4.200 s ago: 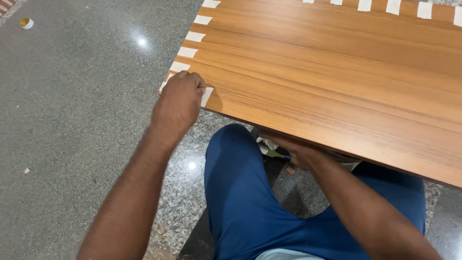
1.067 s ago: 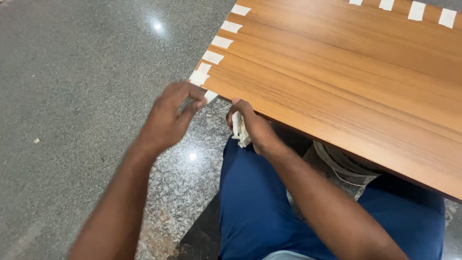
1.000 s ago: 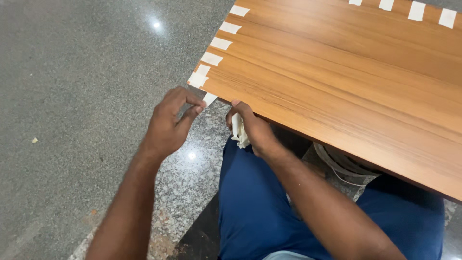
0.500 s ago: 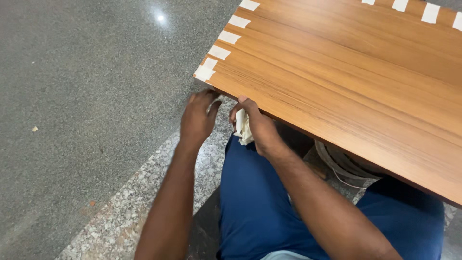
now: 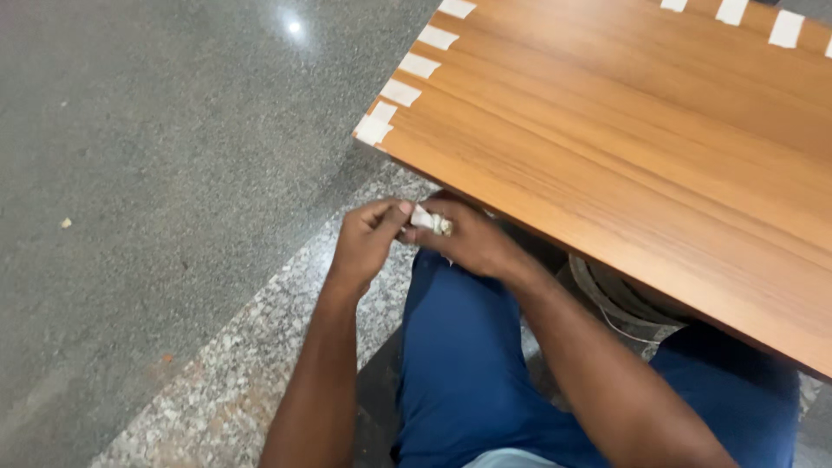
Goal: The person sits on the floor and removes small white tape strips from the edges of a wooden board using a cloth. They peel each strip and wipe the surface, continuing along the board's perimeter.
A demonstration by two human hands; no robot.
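Head view: both hands meet just below the near edge of the wooden board [image 5: 624,139]. The left hand [image 5: 364,243] and the right hand [image 5: 472,243] pinch a small white tape roll [image 5: 429,222] between their fingertips. White tape strips [image 5: 400,92] line the board's left edge.

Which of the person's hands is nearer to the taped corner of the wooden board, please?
Left. The left hand is just below the taped corner, pinching the small whitish roll; the right hand sits further along under the board's edge.
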